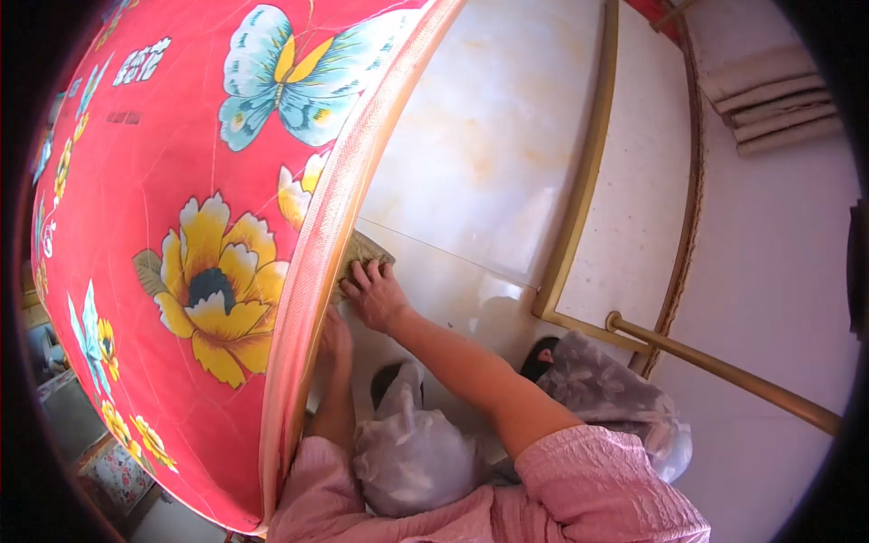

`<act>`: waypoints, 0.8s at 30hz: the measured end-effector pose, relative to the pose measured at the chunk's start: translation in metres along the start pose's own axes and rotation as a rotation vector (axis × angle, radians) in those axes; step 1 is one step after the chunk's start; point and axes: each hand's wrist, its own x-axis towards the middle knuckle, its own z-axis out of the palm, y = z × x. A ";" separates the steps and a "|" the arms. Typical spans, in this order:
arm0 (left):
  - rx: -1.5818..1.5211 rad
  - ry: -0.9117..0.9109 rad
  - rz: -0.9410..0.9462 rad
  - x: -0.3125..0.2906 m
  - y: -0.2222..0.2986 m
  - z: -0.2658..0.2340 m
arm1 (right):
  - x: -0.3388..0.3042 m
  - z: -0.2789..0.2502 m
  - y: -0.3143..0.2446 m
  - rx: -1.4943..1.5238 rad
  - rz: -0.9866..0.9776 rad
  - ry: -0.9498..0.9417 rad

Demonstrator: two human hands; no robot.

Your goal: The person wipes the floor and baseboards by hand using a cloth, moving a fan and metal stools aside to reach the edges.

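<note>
A large red fabric sheet [195,154] with yellow flowers and a blue butterfly is stretched along a long rail with a pink edge strip [308,262]. Beside that rail, low down, my right hand [373,294] has its fingers curled over a brownish-green flat piece [369,249], which sticks out from under the rail; its material is unclear. My left hand [335,333] is close by, tucked against the underside of the rail. Its fingers are mostly hidden by the rail and by my other hand.
Shiny pale tiles [480,136] cover the floor. To the right lie a gold-edged white panel [634,181], a gold-coloured pole [724,362] and folded beige cloths [769,100]. My knees in patterned grey trousers [416,462] are bent below me. Household items stand at the far left.
</note>
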 end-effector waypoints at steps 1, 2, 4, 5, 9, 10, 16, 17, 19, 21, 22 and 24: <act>-0.046 -0.025 -0.032 -0.009 0.007 0.003 | -0.011 0.009 0.010 -0.006 0.016 0.108; 0.149 0.086 0.073 -0.014 0.006 0.010 | -0.019 0.010 0.013 -0.005 0.019 0.106; 0.243 0.074 0.249 -0.025 0.019 0.025 | -0.049 0.011 0.035 0.021 0.214 0.090; 0.335 0.075 0.425 -0.034 0.035 0.029 | -0.066 0.017 0.052 0.031 0.316 0.207; 0.118 -0.020 1.014 -0.043 0.104 0.037 | -0.128 0.013 0.105 -0.076 0.788 0.275; 0.111 -0.029 1.031 -0.045 0.124 0.041 | -0.141 0.017 0.115 -0.014 0.889 0.267; 0.555 -0.550 1.143 -0.027 0.186 0.026 | -0.170 0.039 0.067 0.167 1.015 0.108; 0.571 -0.555 1.143 -0.021 0.182 0.023 | -0.173 0.039 0.046 0.281 1.028 0.059; 0.803 -0.766 1.171 -0.014 0.182 0.016 | -0.184 0.036 0.022 0.393 1.050 0.017; 0.821 -0.746 1.240 -0.012 0.176 0.014 | -0.192 0.040 0.009 0.403 1.096 0.034; 0.752 -0.759 1.231 -0.009 0.175 0.011 | -0.189 0.035 0.008 0.411 1.113 0.035; 0.630 -0.744 1.183 -0.010 0.173 0.011 | -0.190 0.021 0.011 0.640 1.190 0.142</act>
